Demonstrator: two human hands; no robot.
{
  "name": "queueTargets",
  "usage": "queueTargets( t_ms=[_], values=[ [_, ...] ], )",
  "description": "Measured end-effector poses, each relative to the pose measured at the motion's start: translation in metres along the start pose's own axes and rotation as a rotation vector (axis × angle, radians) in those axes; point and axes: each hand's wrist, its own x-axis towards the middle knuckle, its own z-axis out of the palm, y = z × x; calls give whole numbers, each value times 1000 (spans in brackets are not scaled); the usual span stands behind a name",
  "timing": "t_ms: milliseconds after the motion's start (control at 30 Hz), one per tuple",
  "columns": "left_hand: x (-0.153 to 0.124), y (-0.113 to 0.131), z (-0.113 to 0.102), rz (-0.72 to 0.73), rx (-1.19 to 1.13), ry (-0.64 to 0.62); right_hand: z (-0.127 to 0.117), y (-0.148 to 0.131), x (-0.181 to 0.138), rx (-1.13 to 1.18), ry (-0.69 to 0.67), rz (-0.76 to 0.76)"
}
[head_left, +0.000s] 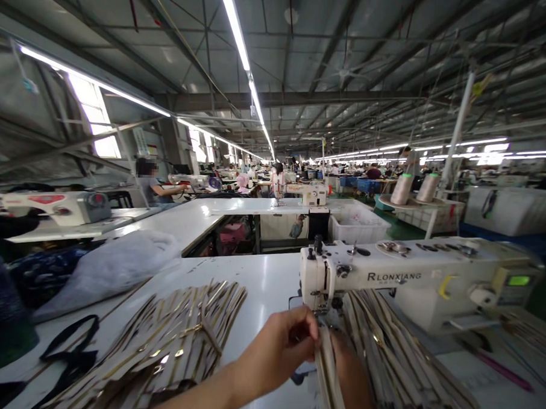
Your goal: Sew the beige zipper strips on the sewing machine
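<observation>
The left hand (281, 348) pinches a pale strip (331, 382) just under the head of the sewing machine (414, 277) — the strip's long axis runs from there back toward the person. The right hand (353, 377) lies against the strip's other side, its grip hidden. 2 heaps of strips — left heap (172, 339), right heap (397, 354) — lie on the white table (265, 276) in a long factory hall.

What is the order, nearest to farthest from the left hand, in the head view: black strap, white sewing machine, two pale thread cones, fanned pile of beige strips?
1. White sewing machine, needle end just above the left hand, which holds a beige strip.
2. Fanned pile of beige strips, on its left.
3. Black strap, far left.
4. Two pale thread cones, far behind, right.
</observation>
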Motion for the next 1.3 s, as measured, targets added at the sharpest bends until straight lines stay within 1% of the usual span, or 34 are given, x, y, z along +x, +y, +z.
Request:
queueTargets(
  t_ms=[67, 100, 200, 300, 400, 500, 633, 700, 800, 967, 1067, 1300],
  values=[
    [3, -32, 10, -53, 84, -10, -3, 1, 1, 99, 40, 24],
    [5, -46, 14, -72, 132, 4, -4, 1, 1, 132, 36, 37],
    [12, -83, 20, -55, 282, 116, -4, 1, 1, 179, -71, 26],
    [21, -107, 19, 14, 415, 212, -1, 1, 0, 112, -145, 16],
    [25, -120, 17, 39, 449, 229, 3, 2, 0, -7, -179, 18],
    [23, -125, 17, 74, 506, 229, 6, 1, 0, -86, -200, 5],
    [18, -125, 17, 120, 676, 231, 8, 1, 1, -118, -187, 8],
    [17, -124, 16, 150, 726, 179, 9, 3, 2, -117, -177, 18],
    [17, -122, 13, 199, 790, 58, 9, 6, 2, -124, -166, 13],
    [18, -120, 10, 273, 928, -84, 8, 6, 2, -215, -161, -6],
    [18, -121, 9, 282, 973, -120, 8, 6, 2, -232, -160, -19],
    [20, -118, 10, 252, 982, -132, 10, 10, 1, -208, -157, -20]
  ],
)
